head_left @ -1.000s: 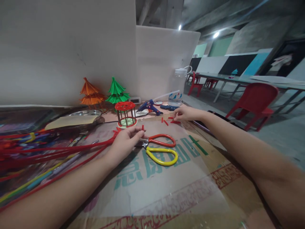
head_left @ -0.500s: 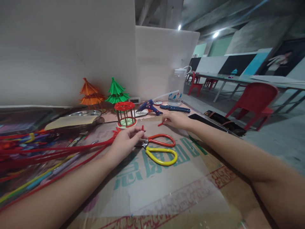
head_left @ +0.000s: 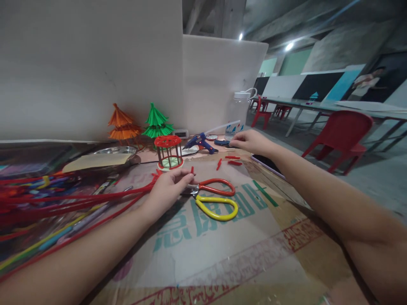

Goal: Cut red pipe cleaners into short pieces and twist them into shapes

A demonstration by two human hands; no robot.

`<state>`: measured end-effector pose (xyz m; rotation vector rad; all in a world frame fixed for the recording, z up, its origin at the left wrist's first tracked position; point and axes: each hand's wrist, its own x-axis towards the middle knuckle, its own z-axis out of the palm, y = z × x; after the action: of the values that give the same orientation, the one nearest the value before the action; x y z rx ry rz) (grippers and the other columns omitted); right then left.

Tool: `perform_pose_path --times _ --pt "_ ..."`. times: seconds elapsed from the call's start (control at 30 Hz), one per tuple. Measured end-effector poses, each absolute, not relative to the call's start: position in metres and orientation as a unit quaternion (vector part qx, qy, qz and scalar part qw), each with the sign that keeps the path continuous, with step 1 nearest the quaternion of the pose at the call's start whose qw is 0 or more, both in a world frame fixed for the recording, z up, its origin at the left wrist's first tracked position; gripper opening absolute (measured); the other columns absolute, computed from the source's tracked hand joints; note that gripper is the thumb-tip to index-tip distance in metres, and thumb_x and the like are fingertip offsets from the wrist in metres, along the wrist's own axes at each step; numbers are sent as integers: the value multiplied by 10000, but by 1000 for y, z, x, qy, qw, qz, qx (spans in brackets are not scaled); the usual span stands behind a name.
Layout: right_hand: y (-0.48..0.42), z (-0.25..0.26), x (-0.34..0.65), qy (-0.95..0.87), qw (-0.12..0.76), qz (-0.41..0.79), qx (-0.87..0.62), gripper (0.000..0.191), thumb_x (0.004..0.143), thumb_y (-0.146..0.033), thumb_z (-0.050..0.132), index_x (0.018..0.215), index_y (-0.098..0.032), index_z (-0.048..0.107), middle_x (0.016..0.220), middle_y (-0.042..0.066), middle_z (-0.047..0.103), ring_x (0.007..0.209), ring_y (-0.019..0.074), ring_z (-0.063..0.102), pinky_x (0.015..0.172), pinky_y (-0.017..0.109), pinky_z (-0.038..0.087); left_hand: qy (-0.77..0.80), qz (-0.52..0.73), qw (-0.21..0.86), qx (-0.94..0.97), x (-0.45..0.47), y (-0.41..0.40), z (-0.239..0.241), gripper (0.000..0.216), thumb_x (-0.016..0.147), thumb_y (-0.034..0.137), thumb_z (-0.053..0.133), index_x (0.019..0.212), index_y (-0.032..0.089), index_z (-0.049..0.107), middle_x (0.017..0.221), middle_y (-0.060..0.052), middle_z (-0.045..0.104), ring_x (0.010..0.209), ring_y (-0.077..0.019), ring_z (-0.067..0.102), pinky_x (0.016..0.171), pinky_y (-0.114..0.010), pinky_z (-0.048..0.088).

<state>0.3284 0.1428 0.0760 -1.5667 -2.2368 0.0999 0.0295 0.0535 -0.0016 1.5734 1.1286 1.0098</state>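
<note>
My left hand (head_left: 168,188) rests on the printed cardboard sheet (head_left: 222,250), thumb and fingers pinched on a short red pipe-cleaner piece (head_left: 191,170). Scissors (head_left: 218,206) with one red and one yellow handle lie just right of it. My right hand (head_left: 251,142) reaches to the back of the table, fingers curled down over a dark blue tool (head_left: 221,142) beside the blue glue gun (head_left: 199,142). A few cut red pieces (head_left: 233,160) lie loose in front of that hand. A small red cage with a green base (head_left: 168,151) stands behind my left hand.
A bundle of long red and coloured pipe cleaners (head_left: 47,199) lies on the left beside a metal bowl (head_left: 114,151). Orange (head_left: 122,123) and green (head_left: 157,122) paper trees stand by the white partition. A clear bottle (head_left: 237,112), a phone (head_left: 267,163) and a red chair (head_left: 343,135) are on the right.
My right hand carried a red piece towards the middle, then went back right and farther out onto the blue tool; red pieces lie loose again. My left hand has stayed put.
</note>
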Motion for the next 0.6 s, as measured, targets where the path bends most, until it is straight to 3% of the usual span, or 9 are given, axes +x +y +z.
perform_pose_path --times 0.1,0.2,0.33,0.6 --pt "132 78 314 -813 217 78 -535 371 854 -503 562 803 -169 715 693 14 639 652 157 527 594 276 326 462 403 462 641 28 55 -3 362 844 541 637 920 187 645 887 -61 767 762 -197 708 633 -265 486" --pt "116 77 292 -838 220 121 -485 365 874 -495 560 896 -175 733 694 7 635 632 144 518 583 266 325 453 407 449 654 28 54 -4 364 849 548 631 885 187 643 798 -35 743 737 -185 694 639 -260 485" --pt "85 71 259 -870 220 166 -408 282 875 -407 606 1007 -199 743 866 37 710 738 154 592 655 257 384 440 414 432 670 29 51 -1 314 850 496 647 892 185 663 757 -17 722 720 -176 679 696 -269 503" --pt "66 62 238 -877 175 100 -436 233 977 -273 472 1019 -190 686 951 55 715 840 175 619 719 265 411 434 420 416 680 30 48 3 293 840 468 654 883 180 680 783 -29 725 735 -189 680 718 -283 515"
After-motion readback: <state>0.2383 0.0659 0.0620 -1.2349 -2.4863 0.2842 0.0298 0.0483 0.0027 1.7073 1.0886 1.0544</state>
